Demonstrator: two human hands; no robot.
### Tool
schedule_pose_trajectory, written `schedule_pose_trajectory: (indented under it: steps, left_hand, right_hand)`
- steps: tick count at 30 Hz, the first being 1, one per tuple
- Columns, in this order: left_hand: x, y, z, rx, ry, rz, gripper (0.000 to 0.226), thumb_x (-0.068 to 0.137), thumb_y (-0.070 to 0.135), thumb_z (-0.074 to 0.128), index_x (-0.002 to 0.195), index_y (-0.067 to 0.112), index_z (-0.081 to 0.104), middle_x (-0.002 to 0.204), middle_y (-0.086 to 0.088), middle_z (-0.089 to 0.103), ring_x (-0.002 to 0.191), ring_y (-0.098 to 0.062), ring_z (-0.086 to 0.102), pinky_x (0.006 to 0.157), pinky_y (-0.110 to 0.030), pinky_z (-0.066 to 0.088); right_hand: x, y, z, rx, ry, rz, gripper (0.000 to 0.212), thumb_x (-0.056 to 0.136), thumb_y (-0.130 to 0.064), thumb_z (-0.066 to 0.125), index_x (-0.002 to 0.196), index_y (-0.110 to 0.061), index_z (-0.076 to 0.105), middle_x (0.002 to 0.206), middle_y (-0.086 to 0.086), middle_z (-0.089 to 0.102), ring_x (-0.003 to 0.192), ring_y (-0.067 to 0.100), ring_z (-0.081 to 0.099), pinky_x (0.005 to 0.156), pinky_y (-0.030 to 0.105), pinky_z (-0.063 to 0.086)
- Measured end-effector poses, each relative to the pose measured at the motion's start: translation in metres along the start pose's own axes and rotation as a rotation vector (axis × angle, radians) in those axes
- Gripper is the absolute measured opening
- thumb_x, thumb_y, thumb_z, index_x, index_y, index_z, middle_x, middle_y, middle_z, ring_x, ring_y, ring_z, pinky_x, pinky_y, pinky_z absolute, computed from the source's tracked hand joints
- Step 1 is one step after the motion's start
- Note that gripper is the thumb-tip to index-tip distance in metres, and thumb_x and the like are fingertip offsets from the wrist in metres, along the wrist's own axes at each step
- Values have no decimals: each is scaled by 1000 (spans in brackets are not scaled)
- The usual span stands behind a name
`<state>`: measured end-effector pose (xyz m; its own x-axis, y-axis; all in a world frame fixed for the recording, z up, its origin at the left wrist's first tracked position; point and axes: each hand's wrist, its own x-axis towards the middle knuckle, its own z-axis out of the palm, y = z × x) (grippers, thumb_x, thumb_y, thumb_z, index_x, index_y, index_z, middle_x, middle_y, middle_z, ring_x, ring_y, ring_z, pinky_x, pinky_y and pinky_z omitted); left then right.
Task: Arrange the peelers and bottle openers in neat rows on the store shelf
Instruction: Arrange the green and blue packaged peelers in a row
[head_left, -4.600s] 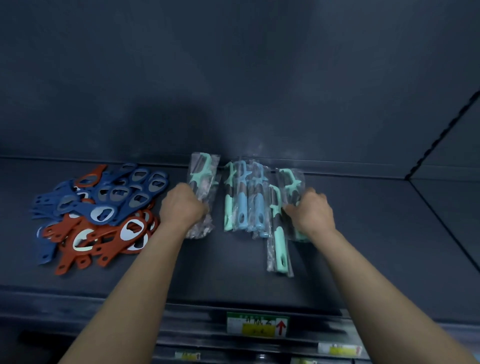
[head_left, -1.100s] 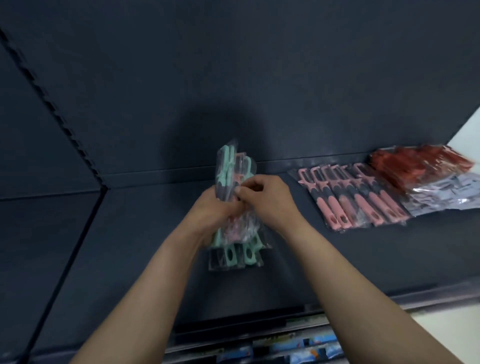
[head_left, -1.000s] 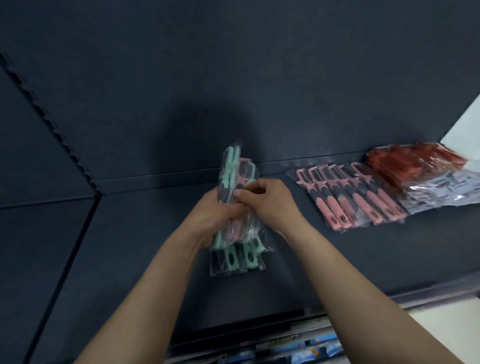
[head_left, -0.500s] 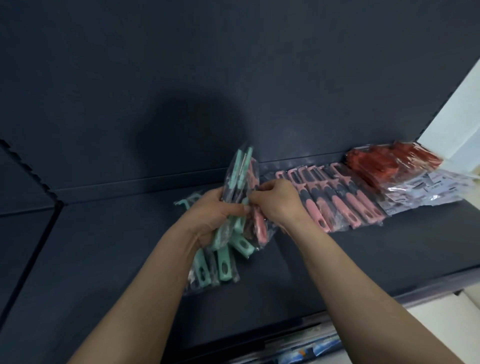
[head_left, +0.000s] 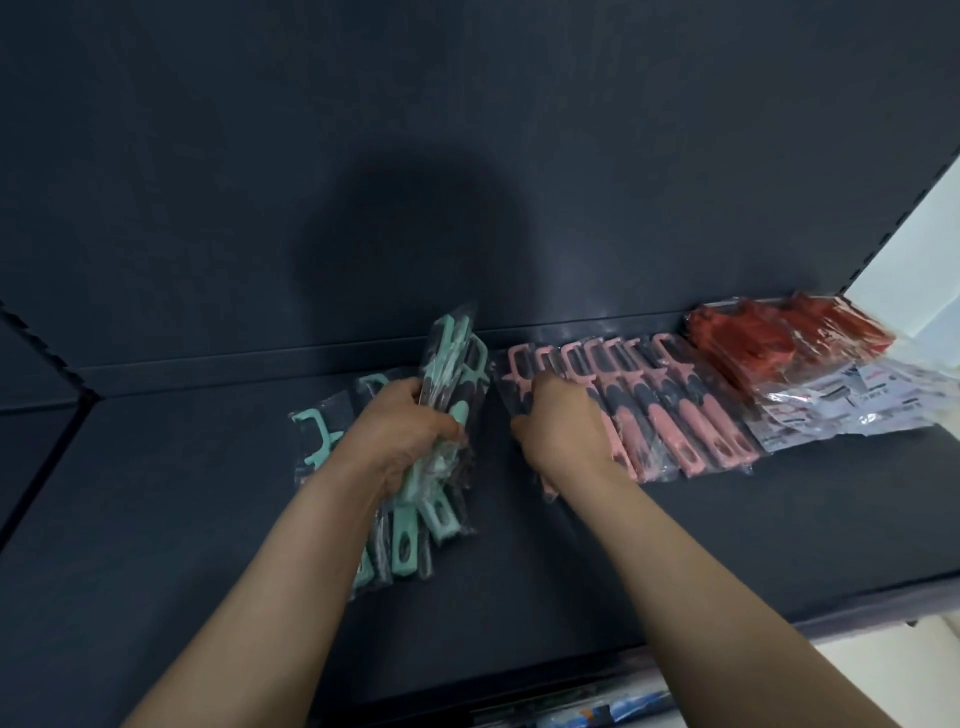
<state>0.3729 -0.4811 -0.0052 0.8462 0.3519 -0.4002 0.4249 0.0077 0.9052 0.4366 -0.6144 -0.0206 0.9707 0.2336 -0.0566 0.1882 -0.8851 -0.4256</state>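
Left hand (head_left: 400, 431): fingers clamped round a mint-green peeler bundle (head_left: 452, 364); the bundle is in clear sleeves, tilted up off the shelf with the heads towards the back panel; the handle ends fan out below the wrist
Right hand (head_left: 561, 426): lies palm down on the leftmost pink peeler (head_left: 517, 364), fingers bent over it; I cannot tell whether they pinch it or only press on it; one pink handle end shows just below the wrist
Loose mint-green peelers (head_left: 311, 431): flat on the shelf to the left of and under the left hand; heads point back, handles point to the front edge; they overlap unevenly
Pink peeler row (head_left: 691, 421): side by side in sleeves, touching or overlapping, all slanted the same way, heads at the back; it runs from the right hand towards the red packets
Gap: a bare strip of shelf lies between the mint-green group and the pink row; the two hands are near each other but apart
Red packets (head_left: 769, 338): piled at the back right, just beside the last pink peeler; their contents are too blurred to tell
Printed clear packets (head_left: 857, 410): in front of and to the right of the red pile, partly under it
Shelf (head_left: 675, 545): dark and flat; a dark back panel (head_left: 467, 156) rises behind it
Label strip (head_left: 597, 712): below the front edge; print unreadable
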Motion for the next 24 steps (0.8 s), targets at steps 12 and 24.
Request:
schedule_pose_trajectory:
  steps: [12, 24]
  left_hand:
    - [-3, -2, -2, -15, -3, 7, 26, 75, -11, 64, 90, 11, 62, 90, -18, 69, 77, -31, 68, 63, -39, 58]
    - [-6, -3, 2, -254, 37, -10, 15, 84, -5, 60, 98, -1, 64, 89, -19, 69, 68, -25, 68, 58, -33, 58]
  right_hand:
    - [5, 7, 20, -290, 86, -101, 25, 92, -7, 48, 113, -3, 60, 121, 18, 53, 115, 32, 45, 87, 35, 44]
    - [-6, -12, 7, 237, 136, -196, 30, 96, -28, 47, 98, -5, 66, 97, 14, 66, 94, 31, 59, 81, 35, 44]
